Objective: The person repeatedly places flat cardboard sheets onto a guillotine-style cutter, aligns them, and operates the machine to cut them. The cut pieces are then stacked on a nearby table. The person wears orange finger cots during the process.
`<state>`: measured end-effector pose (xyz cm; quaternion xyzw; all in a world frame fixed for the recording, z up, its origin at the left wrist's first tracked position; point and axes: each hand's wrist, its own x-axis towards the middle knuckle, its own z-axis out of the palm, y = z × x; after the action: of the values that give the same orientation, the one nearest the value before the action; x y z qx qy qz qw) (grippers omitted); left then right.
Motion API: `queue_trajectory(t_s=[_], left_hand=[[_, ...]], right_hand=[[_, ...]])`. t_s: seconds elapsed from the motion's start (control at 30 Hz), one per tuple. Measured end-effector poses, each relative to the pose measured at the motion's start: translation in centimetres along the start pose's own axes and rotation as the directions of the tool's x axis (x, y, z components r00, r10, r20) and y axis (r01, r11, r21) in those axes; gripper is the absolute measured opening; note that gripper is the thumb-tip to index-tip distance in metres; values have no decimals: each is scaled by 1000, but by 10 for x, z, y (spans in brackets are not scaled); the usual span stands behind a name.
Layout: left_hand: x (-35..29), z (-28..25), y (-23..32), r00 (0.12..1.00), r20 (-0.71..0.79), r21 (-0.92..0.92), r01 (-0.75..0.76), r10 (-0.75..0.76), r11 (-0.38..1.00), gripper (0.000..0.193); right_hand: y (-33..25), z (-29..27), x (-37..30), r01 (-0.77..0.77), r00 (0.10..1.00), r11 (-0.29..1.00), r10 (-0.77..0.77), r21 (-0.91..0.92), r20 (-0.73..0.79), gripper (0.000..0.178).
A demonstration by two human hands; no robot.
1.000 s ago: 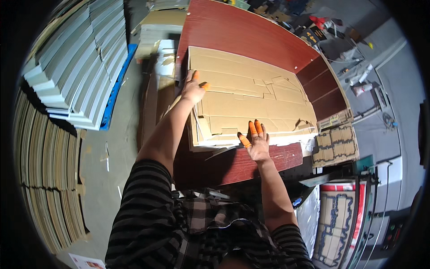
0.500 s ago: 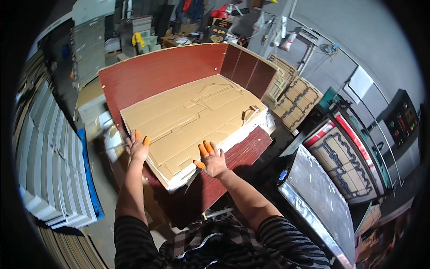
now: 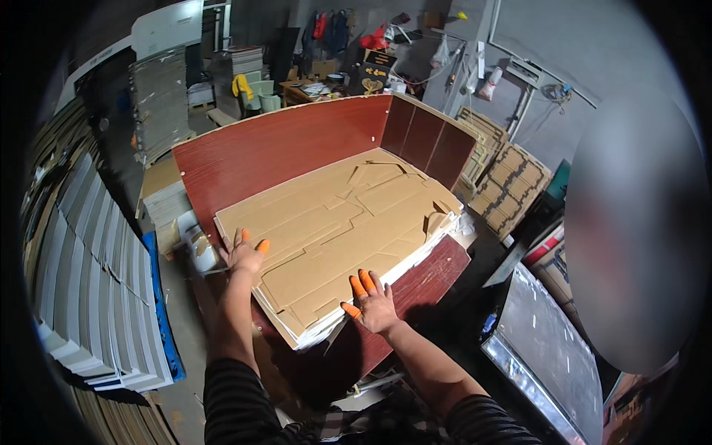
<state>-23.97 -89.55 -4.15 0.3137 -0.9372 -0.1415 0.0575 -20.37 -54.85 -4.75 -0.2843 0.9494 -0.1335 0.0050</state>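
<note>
A stack of flat, die-cut brown cardboard sheets (image 3: 311,241) with white edges showing lies in front of me. My left hand (image 3: 243,256) rests at the stack's left edge, fingers spread and pointing away. At the near right edge, my right hand (image 3: 374,305) lies with its fingers apart on the cardboard. Orange finger covers sit on some fingers of both hands. Neither hand grips anything. Slits and loose flaps mark the top sheet, some raised near its right corner.
Upright red-brown panels (image 3: 289,148) wall the stack's far sides; a red-brown board (image 3: 426,276) juts out at the near right. Tall stacks of pale sheets (image 3: 96,274) stand left. A metal-topped machine table (image 3: 549,334) stands right, beside a large blurred patch. Cutting-die boards (image 3: 510,184) lean behind.
The whole view has shifted, so the stack sits lower and further right. My left hand is a little further along the left edge. A blurred patch now covers the machine at right.
</note>
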Motion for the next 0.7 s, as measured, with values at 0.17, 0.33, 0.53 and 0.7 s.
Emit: queue_trajectory(t_s=[0.17, 0.33, 0.53, 0.7], left_hand=[[6, 6, -6, 999, 30, -19, -13, 14, 1000, 80], [25, 22, -19, 996, -90, 104, 18, -8, 994, 72], [-36, 9, 75, 762, -480, -62, -523, 434, 850, 61], [-206, -26, 204, 418, -469, -479, -860, 778, 173, 55]], right_hand=[[4, -9, 5, 19, 1000, 998, -20, 52, 21, 79], [2, -12, 2, 65, 998, 988, -61, 140, -34, 79], [-3, -14, -87, 365, 895, 887, -249, 285, -371, 68], [38, 38, -235, 0, 990, 918, -57, 397, 131, 55]])
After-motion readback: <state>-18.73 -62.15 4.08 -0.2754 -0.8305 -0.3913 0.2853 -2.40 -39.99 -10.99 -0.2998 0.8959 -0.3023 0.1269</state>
